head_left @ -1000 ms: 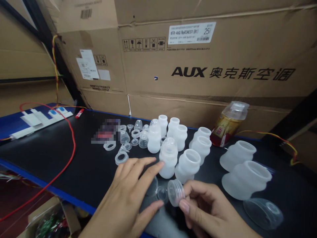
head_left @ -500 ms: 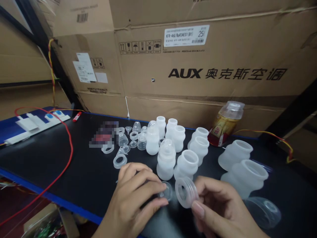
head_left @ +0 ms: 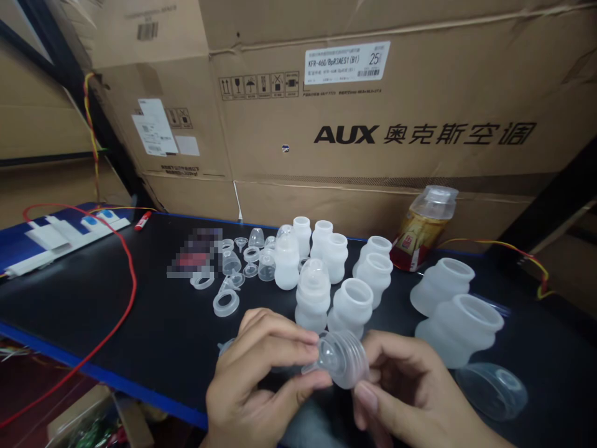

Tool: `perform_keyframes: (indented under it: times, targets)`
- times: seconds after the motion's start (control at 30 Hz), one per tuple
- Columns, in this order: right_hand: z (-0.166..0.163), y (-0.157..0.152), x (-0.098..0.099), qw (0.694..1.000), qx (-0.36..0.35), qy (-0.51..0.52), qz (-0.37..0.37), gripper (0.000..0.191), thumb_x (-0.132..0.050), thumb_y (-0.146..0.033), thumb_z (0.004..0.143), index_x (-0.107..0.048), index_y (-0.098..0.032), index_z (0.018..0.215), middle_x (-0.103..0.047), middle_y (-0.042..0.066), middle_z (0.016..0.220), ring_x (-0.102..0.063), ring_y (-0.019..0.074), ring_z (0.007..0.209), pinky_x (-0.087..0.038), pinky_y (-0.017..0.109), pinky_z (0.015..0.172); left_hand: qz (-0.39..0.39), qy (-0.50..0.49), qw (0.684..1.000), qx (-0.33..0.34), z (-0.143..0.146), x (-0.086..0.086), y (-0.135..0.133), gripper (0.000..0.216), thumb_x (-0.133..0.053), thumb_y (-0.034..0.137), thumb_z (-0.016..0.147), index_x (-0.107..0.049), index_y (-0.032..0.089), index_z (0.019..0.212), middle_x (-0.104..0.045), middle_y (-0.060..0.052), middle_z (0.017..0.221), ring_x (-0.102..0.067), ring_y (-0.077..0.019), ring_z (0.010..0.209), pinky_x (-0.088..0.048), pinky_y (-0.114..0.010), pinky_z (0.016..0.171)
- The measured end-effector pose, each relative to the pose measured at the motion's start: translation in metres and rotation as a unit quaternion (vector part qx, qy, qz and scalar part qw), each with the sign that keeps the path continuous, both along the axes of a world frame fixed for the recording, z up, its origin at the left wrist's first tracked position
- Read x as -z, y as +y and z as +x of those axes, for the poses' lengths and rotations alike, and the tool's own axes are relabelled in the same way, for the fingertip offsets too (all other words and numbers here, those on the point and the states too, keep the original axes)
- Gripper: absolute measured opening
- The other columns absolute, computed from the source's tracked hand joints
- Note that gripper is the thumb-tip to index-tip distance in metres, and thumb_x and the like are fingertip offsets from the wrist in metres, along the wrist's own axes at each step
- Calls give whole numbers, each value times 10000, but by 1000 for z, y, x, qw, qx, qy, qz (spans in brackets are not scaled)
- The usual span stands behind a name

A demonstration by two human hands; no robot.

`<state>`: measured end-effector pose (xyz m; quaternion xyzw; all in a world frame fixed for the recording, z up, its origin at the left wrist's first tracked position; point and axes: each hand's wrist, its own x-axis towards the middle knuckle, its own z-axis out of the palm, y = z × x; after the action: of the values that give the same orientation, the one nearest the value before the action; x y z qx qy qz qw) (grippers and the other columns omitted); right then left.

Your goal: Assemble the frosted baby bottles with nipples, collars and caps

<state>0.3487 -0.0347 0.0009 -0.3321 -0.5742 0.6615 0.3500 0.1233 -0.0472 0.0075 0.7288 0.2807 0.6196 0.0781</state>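
My right hand (head_left: 410, 395) grips a translucent screw ring (head_left: 349, 364) by its rim, low in the middle of the view. My left hand (head_left: 261, 379) pinches a clear silicone teat (head_left: 321, 356) and holds it at the ring's opening, touching it. Just behind my hands stand several frosted white bottle bodies (head_left: 352, 305), one of them fitted with a domed cap (head_left: 312, 292). Loose clear rings and small caps (head_left: 226, 303) lie further left on the black tabletop (head_left: 153, 317).
Two larger frosted bottle bodies (head_left: 459, 330) lie at the right, with a clear dome cover (head_left: 492, 392) in front of them. A red-labelled bottle (head_left: 422, 230) leans on big cardboard boxes (head_left: 373, 124) behind. A red cable (head_left: 125, 280) loops over the table's left side.
My left hand has picked the clear teat off the table and brought it up to the ring. My right hand has turned the ring toward the left hand.
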Motion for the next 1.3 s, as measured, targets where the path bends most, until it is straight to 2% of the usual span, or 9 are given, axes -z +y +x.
perform_keyframes:
  times: [0.13, 0.33, 0.53, 0.77, 1.0, 1.2, 1.3]
  targets:
    - [2, -2, 0, 1000, -5, 3, 4, 589, -884, -719, 849, -651, -179, 857, -631, -16, 615, -530, 59, 451, -476, 166, 453, -5, 3, 1000, -1, 1, 1, 0, 147, -862, 299, 977, -747, 207, 979, -844, 4, 962, -787, -147, 819, -566, -355, 807]
    - [8, -2, 2, 1000, 6, -11, 26, 519, -852, -663, 928, -647, -188, 890, -593, -52, 630, -493, 49, 479, -444, 152, 473, -16, -19, 1000, -9, 1, 6, 0, 208, -848, 384, 987, -720, 226, 946, -881, 25, 1012, -834, -130, 866, -591, -338, 967]
    - [4, -1, 1, 998, 28, 23, 44, 414, -980, -503, 845, -712, -188, 852, -551, -56, 648, -436, 53, 505, -382, 130, 424, -28, -8, 1000, -2, 2, 3, 1, 208, -867, 384, 967, -718, 240, 947, -892, 17, 978, -857, -171, 835, -611, -375, 930]
    - [-2, -2, -16, 997, 29, 8, 69, 488, -962, -585, 823, -661, -204, 781, -503, -69, 592, -396, 59, 471, -335, 168, 408, -32, 0, 999, 6, 4, 3, 1, 185, -858, 372, 977, -727, 243, 950, -893, -5, 958, -856, -191, 812, -626, -395, 888]
    - [-2, -3, -12, 998, 21, 1, 67, 482, -952, -583, 832, -660, -202, 784, -520, -57, 615, -406, 65, 487, -320, 176, 416, -38, -1, 999, 18, 2, 3, 1, 211, -861, 385, 977, -714, 235, 952, -894, 34, 997, -851, -122, 859, -610, -304, 948]
    - [-2, -6, -16, 997, 44, 2, 70, 508, -1016, -532, 762, -630, -202, 736, -550, -53, 629, -443, 81, 550, -405, 204, 527, -47, 8, 998, 37, 4, 2, 3, 172, -853, 358, 983, -731, 239, 998, -896, 4, 975, -867, -163, 855, -652, -338, 945]
    - [-1, -7, -16, 998, 32, 13, 47, 517, -1026, -554, 742, -647, -203, 747, -538, -54, 638, -430, 83, 551, -389, 196, 498, -45, 9, 998, 46, 5, 2, 4, 192, -878, 359, 959, -743, 237, 1021, -893, -10, 967, -869, -180, 870, -668, -345, 944]
